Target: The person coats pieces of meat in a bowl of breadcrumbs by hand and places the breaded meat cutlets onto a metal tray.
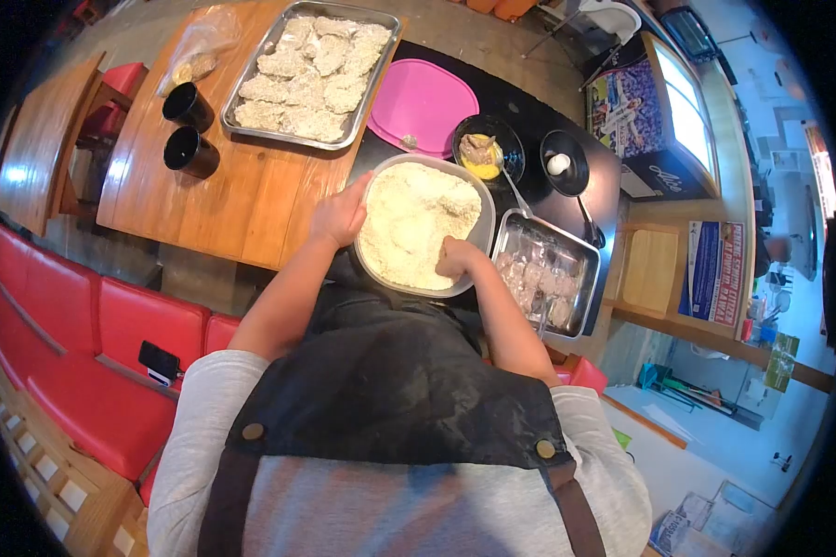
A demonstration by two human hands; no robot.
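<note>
A whitish plastic tub (481, 226) full of pale breadcrumbs (407, 223) sits right in front of me. My left hand (342, 215) grips its left rim, fingers closed over the edge. On the right side of the crumbs, my right hand (455, 258) presses in with curled fingers; the crumbs hide the fingertips and anything in them. Just beyond the tub stands a dark bowl (514, 139) of yellow beaten egg with a piece of meat and a utensil in it. To the right, a metal tray (587, 302) holds raw meat pieces.
A large metal tray (351, 139) of crumb-coated pieces lies on the wooden table (260, 200), near two black cups (191, 153) and a plastic bag (204, 42). A pink lid (423, 102) and a small black pan (567, 148) with white eggs rest beyond the tub. Red seats (149, 311) stand left.
</note>
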